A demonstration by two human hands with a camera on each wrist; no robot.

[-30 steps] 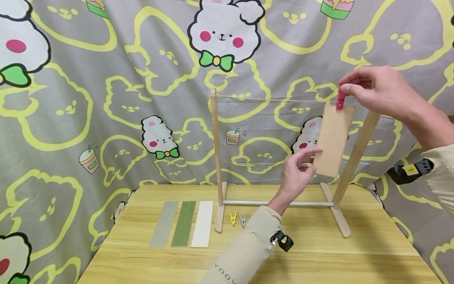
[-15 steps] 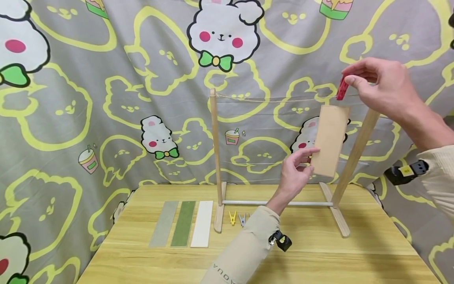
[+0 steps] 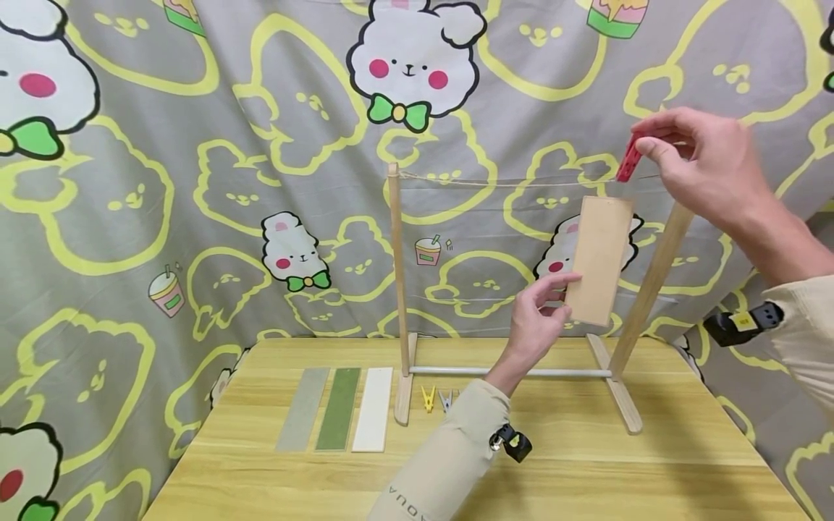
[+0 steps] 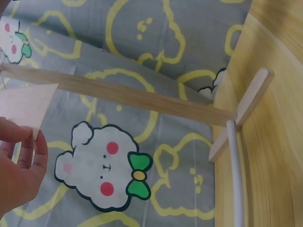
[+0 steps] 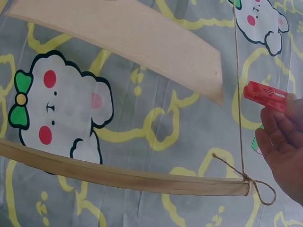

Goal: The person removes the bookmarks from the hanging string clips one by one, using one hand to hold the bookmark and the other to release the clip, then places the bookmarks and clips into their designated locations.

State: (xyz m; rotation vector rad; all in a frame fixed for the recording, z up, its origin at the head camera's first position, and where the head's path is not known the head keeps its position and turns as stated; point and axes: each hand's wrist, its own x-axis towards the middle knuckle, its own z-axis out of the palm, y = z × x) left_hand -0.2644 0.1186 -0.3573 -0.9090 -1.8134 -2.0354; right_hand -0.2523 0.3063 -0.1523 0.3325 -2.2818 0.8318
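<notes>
My left hand [image 3: 537,322] pinches a beige rectangular board [image 3: 599,260] by its lower left edge, holding it nearly upright. Above the board, my right hand [image 3: 710,159] grips a red clothespin [image 3: 629,158] between thumb and fingers. The clothespin's tip is close to the string [image 3: 508,183] of the wooden stand; in the right wrist view, the clothespin [image 5: 265,94] is beside the string [image 5: 238,94]. A gap separates the board's top edge from both clothespin and string. Only part of the board [image 4: 26,106] shows in the left wrist view.
A grey board [image 3: 303,409], a green board [image 3: 337,409] and a white board [image 3: 373,409] lie on the table [image 3: 260,485]. A yellow clothespin [image 3: 428,399] and a grey clothespin [image 3: 446,399] lie near the stand's left post [image 3: 397,275]. Its right post [image 3: 654,289] rises behind my hands.
The red clothespin was over the board's top edge and has lifted clear, up to string height. The board has shifted left and slightly down in my left hand.
</notes>
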